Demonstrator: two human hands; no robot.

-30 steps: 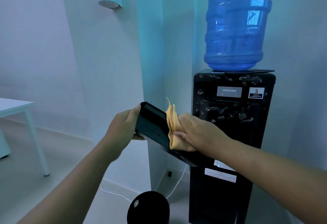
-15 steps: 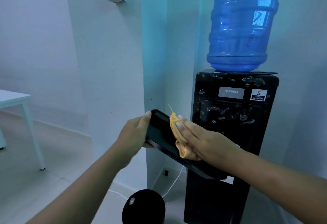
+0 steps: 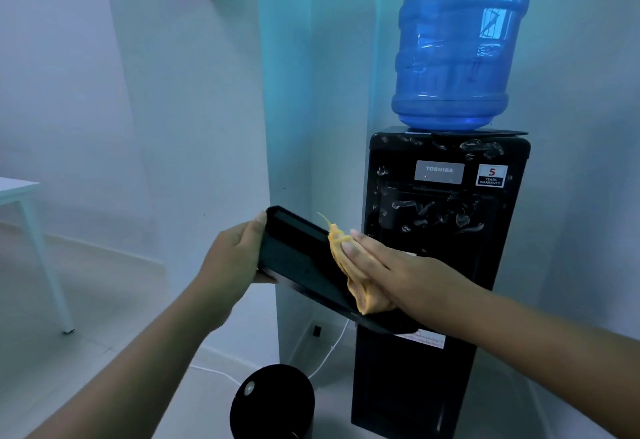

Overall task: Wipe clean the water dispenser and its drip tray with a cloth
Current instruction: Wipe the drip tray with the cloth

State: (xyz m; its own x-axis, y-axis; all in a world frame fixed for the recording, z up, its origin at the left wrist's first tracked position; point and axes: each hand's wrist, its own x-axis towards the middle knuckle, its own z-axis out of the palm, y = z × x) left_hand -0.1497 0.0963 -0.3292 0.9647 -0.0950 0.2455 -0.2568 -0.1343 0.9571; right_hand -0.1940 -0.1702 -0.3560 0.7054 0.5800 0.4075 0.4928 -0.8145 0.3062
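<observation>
At centre frame, the left hand [image 3: 230,258] is gripping the left end of the flat black plastic drip tray [image 3: 294,251], fingers closed around its edge and thumb on top, holding the tray tilted in the air in front of the tall black water dispenser [image 3: 443,265]. The right hand [image 3: 391,272] is lying flat, fingers extended and together, pressing the crumpled yellow-orange cloth [image 3: 346,265] against the upper face of the tray near its middle; it is not clamping anything.

Judged progress: the tray is detached from the dispenser and is being wiped, so the tray step is under way. The exposed left portion of the tray is showing a dull, even surface; whether it is fully clean cannot be told. The dispenser front is carrying many droplets and streaks across its top edge and tap recess, so the cabinet appears not yet wiped. Refitting the tray is also remaining.

Surroundings: a large blue translucent water bottle [image 3: 457,43] is standing inverted on top of the dispenser at upper right. A round black bin [image 3: 273,400] is sitting on the floor at lower centre, just beside the dispenser base, with a white cable [image 3: 329,352] trailing behind it. A white table [image 3: 20,192] is standing at the left edge, well apart. Nothing is obstructing the tray; the bin may be crowding access to the lower cabinet.
</observation>
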